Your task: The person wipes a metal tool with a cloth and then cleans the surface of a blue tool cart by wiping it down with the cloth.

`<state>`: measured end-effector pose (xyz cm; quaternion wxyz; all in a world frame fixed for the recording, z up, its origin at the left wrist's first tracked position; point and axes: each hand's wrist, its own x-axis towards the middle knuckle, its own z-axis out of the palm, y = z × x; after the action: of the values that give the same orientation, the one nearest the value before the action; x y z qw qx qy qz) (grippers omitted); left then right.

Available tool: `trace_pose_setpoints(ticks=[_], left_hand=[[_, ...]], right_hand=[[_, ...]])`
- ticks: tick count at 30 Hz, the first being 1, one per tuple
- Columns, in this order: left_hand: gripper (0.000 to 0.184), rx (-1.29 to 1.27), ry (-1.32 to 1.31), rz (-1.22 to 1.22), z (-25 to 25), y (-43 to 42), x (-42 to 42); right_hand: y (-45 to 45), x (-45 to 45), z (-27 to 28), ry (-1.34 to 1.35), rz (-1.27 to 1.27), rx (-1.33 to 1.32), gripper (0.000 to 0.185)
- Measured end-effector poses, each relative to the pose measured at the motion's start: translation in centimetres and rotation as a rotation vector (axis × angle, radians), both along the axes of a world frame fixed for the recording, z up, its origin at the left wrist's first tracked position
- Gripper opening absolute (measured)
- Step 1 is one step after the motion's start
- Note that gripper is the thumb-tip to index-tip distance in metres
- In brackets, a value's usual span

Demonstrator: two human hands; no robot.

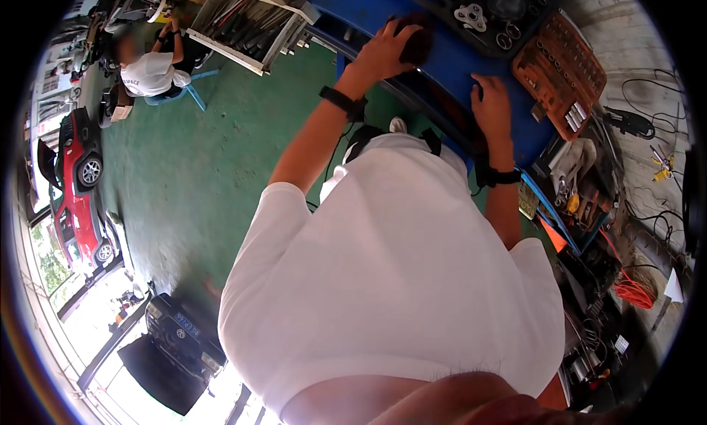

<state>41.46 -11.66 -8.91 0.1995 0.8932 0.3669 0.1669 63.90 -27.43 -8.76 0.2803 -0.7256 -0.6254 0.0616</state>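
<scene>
My left hand is closed around a dark reddish-brown object at the edge of a blue tool cart. Its kind is unclear; it looks like a dark rounded lump. My right hand rests on the cart's blue top, farther right, fingers slightly bent and apart, with nothing visible in them. An orange-brown socket case lies open just beyond that hand. A black tray with metal parts and rings sits at the far side.
A shelf of long tools stands at upper left. Another person sits on a blue stool behind. Cluttered tools and an orange cable lie to the right. A red car and a dark car stand left.
</scene>
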Motion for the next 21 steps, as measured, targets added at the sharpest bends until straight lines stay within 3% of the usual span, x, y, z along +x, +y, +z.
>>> trace_pose_setpoints(ticks=[4,11,21], left_hand=[[0.073,0.059,0.057,-0.136,-0.6,2.2,0.1],[0.061,-0.061,0.066,-0.127,-0.1,-0.7,3.4],[0.064,0.069,0.077,0.168,-0.4,-1.8,5.0]], right_hand=[[0.4,-0.1,-0.1,-0.048,-0.006,0.033,0.019],[2.4,1.6,0.1,-0.231,0.148,-0.009,0.01],[3.2,1.1,-0.6,-0.431,0.22,-0.033,0.006]])
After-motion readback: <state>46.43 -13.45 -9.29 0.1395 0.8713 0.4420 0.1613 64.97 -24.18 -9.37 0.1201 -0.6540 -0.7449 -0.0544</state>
